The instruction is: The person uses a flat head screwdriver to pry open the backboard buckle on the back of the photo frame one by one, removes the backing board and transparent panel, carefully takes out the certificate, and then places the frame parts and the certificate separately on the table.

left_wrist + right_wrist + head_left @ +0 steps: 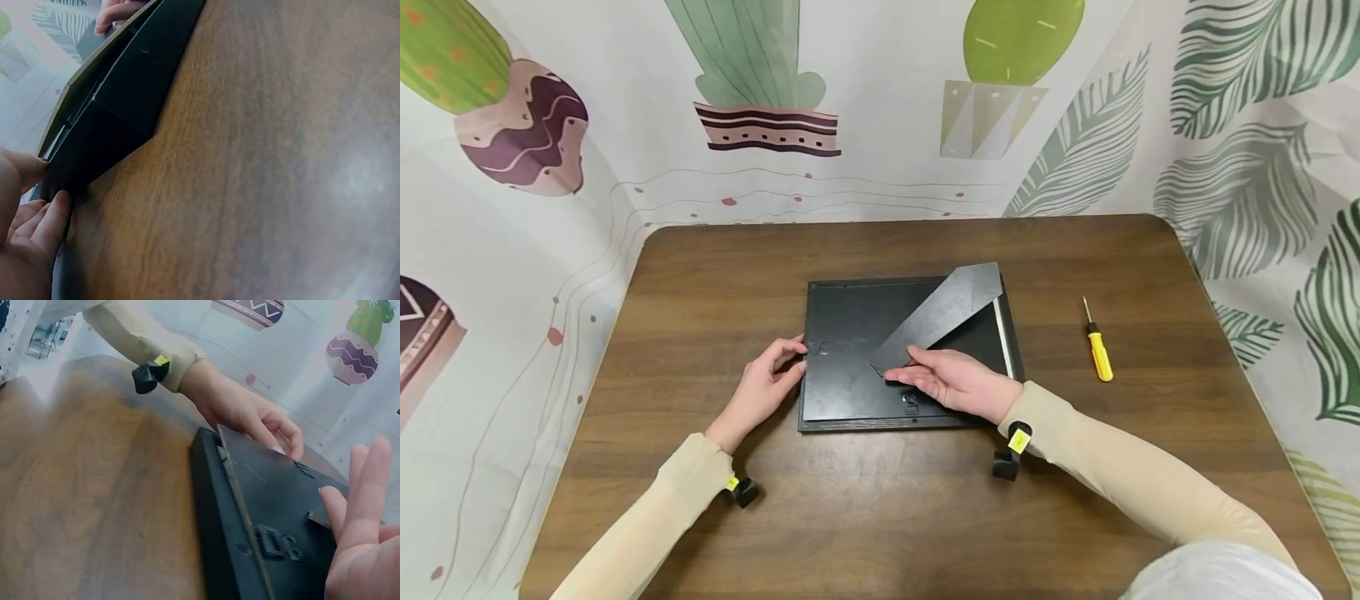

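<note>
While the left hand (767, 385) pinches the black frame's (850, 375) left edge flat on the surface (700, 275), the right hand (958, 382) lifts the stand flap (943, 315) on straight, open fingers; freeing the backing seems underway, needing a steady hold next.

Black frame back (850, 367), dark grey stand flap (947, 312), yellow-handled screwdriver (1099, 346), brown wood-grain table (880, 500), beige sleeves (1112, 467), cactus-and-leaf printed curtain (1247, 142).
</note>
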The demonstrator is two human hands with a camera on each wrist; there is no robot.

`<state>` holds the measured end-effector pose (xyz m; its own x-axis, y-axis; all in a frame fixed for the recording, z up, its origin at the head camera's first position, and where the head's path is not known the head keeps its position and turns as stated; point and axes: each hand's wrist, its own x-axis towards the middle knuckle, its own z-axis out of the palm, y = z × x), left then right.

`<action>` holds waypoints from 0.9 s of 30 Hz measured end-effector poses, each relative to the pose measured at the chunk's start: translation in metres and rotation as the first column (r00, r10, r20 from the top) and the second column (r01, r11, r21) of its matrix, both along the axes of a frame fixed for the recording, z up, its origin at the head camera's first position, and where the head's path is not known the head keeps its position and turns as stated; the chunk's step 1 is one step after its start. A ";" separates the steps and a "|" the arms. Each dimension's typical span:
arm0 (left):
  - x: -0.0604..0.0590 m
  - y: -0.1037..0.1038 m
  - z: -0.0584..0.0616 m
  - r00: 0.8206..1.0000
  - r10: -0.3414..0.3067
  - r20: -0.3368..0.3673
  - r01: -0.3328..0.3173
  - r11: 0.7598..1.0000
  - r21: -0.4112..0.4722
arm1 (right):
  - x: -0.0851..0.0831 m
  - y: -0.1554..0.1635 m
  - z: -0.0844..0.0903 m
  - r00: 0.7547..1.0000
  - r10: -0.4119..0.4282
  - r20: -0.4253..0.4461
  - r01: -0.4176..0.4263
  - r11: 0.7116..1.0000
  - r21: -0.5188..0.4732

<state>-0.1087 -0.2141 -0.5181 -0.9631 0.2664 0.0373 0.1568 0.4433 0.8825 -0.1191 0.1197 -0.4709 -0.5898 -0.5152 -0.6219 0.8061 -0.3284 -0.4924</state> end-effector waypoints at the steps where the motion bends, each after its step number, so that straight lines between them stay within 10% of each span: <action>1: 0.000 0.000 0.000 1.000 0.000 0.000 0.000 1.000 -0.002 | 0.001 -0.001 0.000 1.000 -0.015 0.001 0.015 1.000 -0.005; 13: -0.001 -0.001 -0.001 1.000 -0.001 0.005 0.001 1.000 -0.005 | 0.016 -0.014 -0.001 0.913 0.022 -0.408 0.119 0.941 0.317; 22: -0.001 -0.002 -0.001 1.000 -0.001 0.006 0.001 1.000 0.009 | 0.024 -0.026 0.005 0.693 0.132 -0.709 0.349 0.799 0.490; 27: -0.001 -0.002 -0.002 1.000 0.001 -0.010 -0.001 1.000 0.024 | 0.026 -0.026 0.009 0.663 0.172 -0.729 0.353 0.786 0.507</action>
<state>-0.1097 -0.2157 -0.5197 -0.9629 0.2644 0.0537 0.1657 0.4224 0.8911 -0.0935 0.0938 -0.4621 -0.9835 -0.1375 -0.1173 0.0928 0.1728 -0.9806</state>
